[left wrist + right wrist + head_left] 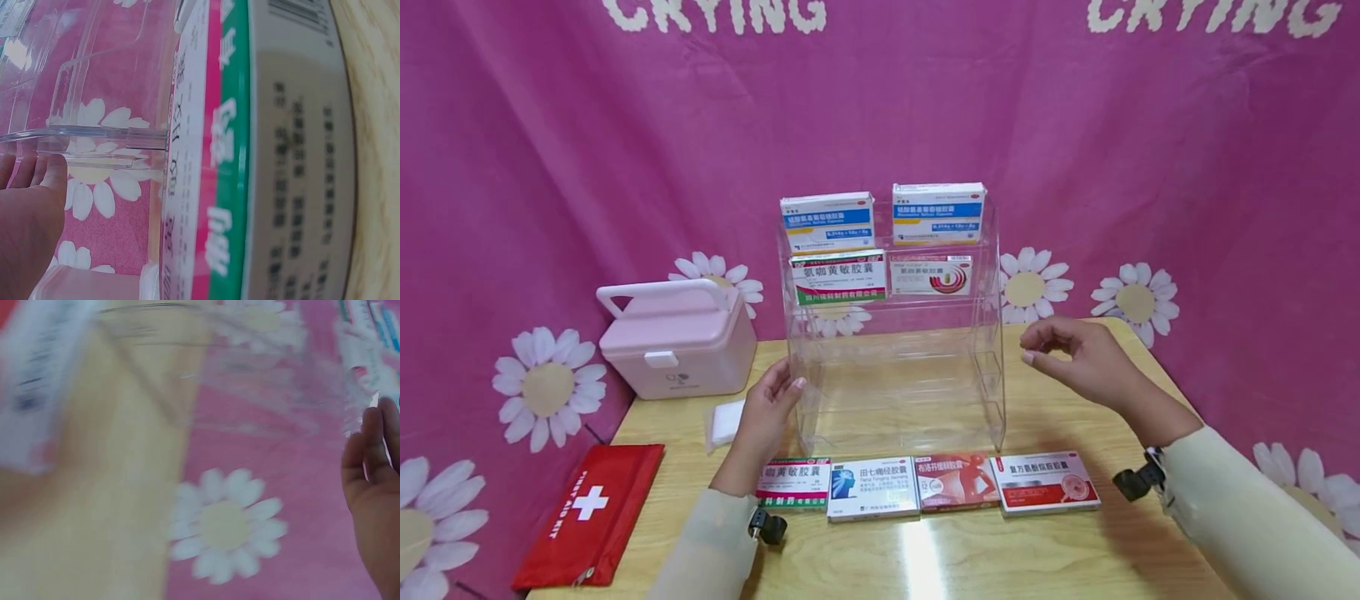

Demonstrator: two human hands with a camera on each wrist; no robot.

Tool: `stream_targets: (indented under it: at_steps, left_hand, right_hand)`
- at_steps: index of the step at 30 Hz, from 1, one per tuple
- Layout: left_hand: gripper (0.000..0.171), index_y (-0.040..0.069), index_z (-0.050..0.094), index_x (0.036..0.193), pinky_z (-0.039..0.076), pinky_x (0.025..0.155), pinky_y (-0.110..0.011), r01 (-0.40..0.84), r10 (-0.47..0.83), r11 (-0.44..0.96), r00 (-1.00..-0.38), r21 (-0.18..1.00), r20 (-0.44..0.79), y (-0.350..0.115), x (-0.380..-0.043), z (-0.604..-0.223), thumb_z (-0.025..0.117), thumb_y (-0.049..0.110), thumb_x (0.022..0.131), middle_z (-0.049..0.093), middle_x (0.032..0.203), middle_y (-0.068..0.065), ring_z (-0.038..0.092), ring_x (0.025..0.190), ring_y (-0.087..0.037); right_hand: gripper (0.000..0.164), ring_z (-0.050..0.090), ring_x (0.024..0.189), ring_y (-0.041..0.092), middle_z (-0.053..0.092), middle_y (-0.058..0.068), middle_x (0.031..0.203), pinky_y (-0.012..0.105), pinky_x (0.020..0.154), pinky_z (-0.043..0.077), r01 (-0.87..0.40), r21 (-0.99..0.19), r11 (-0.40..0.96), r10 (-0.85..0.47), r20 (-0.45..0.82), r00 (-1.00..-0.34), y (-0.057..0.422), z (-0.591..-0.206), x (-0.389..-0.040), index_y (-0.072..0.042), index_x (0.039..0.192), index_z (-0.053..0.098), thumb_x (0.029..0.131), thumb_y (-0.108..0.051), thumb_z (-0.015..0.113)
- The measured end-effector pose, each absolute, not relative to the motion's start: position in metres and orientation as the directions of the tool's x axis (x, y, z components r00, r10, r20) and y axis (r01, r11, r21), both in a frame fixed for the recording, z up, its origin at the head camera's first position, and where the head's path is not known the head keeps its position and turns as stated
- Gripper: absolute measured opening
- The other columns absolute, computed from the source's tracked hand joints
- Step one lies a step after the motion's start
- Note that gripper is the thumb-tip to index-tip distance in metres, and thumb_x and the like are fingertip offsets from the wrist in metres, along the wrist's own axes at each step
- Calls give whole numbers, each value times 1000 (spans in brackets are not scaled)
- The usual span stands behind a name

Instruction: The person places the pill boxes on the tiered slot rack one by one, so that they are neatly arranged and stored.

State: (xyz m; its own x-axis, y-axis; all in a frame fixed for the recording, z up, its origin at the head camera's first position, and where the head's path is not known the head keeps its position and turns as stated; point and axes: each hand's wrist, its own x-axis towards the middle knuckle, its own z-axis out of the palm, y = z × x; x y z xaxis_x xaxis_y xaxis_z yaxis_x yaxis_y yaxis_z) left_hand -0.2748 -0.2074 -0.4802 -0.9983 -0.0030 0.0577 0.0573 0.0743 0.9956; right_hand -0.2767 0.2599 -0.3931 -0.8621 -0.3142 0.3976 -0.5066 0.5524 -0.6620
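A clear acrylic display rack (pixel 895 367) with stepped shelves stands on the table. Its top shelf carries two blue-and-white medicine boxes (pixel 827 223); a green-and-pink capsule box (pixel 839 278) and a white-and-red box (pixel 931 276) sit one shelf lower. My left hand (pixel 767 408) rests at the rack's left side, fingers loosely extended along the clear edge. Off the right side, my right hand (pixel 1078 358) hangs in the air with loosely bent fingers and nothing in them. In front lie another green-and-pink box (pixel 793 483), a white-and-blue box (pixel 874 489), a red box (pixel 957 482) and a white-and-red box (pixel 1047 483).
A pink lidded case with a handle (pixel 677 342) stands at the back left, a small white packet (pixel 726 422) near it. The red first aid pouch (pixel 591 515) lies at the left table edge. Behind everything hangs a pink curtain (pixel 880 108) with daisies.
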Motion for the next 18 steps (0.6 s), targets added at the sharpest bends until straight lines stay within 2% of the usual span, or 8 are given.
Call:
stream_targets:
  at_steps: [2, 6, 13, 16, 18]
  left_hand:
    - [57, 4, 41, 166, 36, 133, -46, 56, -5, 68, -998, 996, 56, -208, -275, -480, 60, 14, 113, 44, 171, -18, 40, 161, -34]
    - [58, 4, 40, 167, 36, 133, -46, 47, -9, 57, -999, 997, 47, -208, -276, -479, 59, 14, 114, 43, 172, -18, 39, 162, -34]
    - [55, 5, 40, 167, 36, 132, -45, 42, -16, 56, -999, 998, 43, -207, -276, -480, 56, 11, 114, 43, 171, -18, 39, 162, -33]
    - [55, 5, 40, 167, 36, 132, -45, 49, -21, 63, -999, 997, 50, -207, -276, -481, 56, 11, 114, 44, 171, -18, 40, 162, -33]
    - [56, 5, 40, 167, 37, 132, -44, 49, -20, 59, -999, 997, 51, -206, -276, -481, 57, 11, 114, 44, 171, -18, 40, 161, -33]
  right_hand:
    - [12, 68, 95, 7, 75, -3, 106, 14, 84, 57, -468, -709, 528, -331, 336, -882, 272, -413, -268, -11, 109, 77, 98, -11, 82]
    - [22, 67, 101, 5, 73, -6, 112, 24, 89, 61, -406, -750, 522, -397, 208, -894, 293, -451, -255, -9, 113, 76, 94, -12, 87]
    - [44, 66, 116, 27, 72, 9, 130, 36, 94, 61, -247, -764, 596, -421, -36, -906, 312, -489, -236, -11, 123, 72, 88, -26, 93]
    - [52, 64, 122, 30, 70, 6, 133, 36, 96, 59, -202, -762, 616, -414, -95, -905, 319, -498, -231, -16, 126, 70, 84, -31, 96]
    - [55, 64, 121, 26, 70, 4, 132, 31, 96, 57, -198, -756, 624, -414, -105, -904, 324, -504, -227, -18, 127, 69, 82, -33, 97]
